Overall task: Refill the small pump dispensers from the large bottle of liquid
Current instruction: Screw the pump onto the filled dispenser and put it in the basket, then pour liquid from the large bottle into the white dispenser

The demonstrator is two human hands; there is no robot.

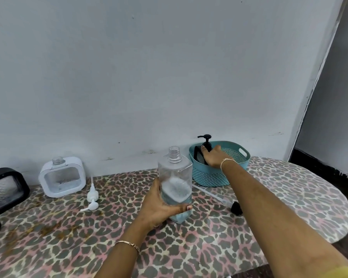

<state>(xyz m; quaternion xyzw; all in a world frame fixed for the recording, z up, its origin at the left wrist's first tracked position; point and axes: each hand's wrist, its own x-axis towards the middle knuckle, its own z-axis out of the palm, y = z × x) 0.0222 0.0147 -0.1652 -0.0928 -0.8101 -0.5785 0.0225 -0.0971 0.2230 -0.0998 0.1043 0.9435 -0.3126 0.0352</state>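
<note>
My left hand grips the lower part of the large clear bottle, which stands upright and uncapped with a little pale liquid at the bottom. My right hand reaches into the teal basket and holds a black pump dispenser standing inside it. A white square dispenser with no pump stands at the back left. Its white pump lies on the table beside it. A black square dispenser sits at the far left edge.
The table has a leopard-print cover and stands against a pale wall. A black pump head with a long clear tube lies to the right of the bottle, under my right forearm. The table's rounded right edge borders a dark doorway.
</note>
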